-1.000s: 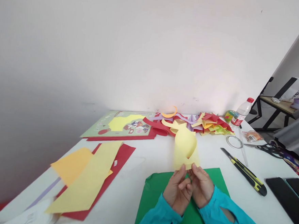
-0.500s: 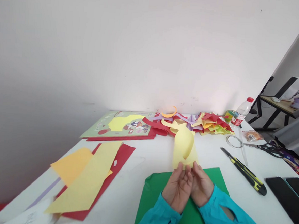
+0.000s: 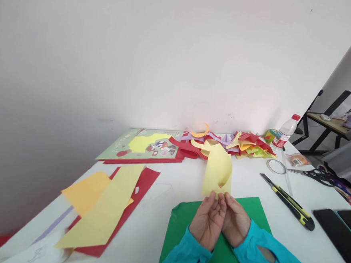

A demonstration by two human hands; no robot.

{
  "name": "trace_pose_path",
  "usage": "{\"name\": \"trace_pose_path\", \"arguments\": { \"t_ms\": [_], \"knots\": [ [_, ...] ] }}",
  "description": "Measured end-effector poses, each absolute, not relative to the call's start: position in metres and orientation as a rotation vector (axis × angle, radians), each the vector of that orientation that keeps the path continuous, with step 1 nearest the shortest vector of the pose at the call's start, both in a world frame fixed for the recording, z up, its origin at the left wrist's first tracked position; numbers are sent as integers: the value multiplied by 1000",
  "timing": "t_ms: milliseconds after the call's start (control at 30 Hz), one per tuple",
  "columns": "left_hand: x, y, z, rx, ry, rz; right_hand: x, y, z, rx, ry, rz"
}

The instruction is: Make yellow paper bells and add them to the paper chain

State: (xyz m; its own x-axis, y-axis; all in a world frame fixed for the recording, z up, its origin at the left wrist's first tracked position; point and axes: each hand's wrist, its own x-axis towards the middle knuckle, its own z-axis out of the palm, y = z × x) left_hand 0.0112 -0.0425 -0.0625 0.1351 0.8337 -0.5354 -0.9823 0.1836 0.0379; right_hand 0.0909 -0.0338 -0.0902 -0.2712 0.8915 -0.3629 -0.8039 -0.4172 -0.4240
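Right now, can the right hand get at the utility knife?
Likely yes: the utility knife lies uncovered and nothing stands between it and the right hand. That hand grips the pale yellow paper, though, so should let go first.

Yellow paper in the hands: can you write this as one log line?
left hand: holds yellow paper near edge | right hand: holds same edge | below: green sheet

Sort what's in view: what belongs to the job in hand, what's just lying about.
Likely the job's:
pale yellow cut paper in left hand and right hand
utility knife; scissors
green sheet beneath the hands

Apparently just lying about:
bottle; small packet
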Motion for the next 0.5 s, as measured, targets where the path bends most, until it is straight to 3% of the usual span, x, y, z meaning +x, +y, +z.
{"name": "trace_pose_path", "arguments": {
  "t_ms": [500],
  "knots": [
    [2, -45, -68, -315, 370, 1222, 96, -29, -85, -644, -298, 1908]
  ]
}}
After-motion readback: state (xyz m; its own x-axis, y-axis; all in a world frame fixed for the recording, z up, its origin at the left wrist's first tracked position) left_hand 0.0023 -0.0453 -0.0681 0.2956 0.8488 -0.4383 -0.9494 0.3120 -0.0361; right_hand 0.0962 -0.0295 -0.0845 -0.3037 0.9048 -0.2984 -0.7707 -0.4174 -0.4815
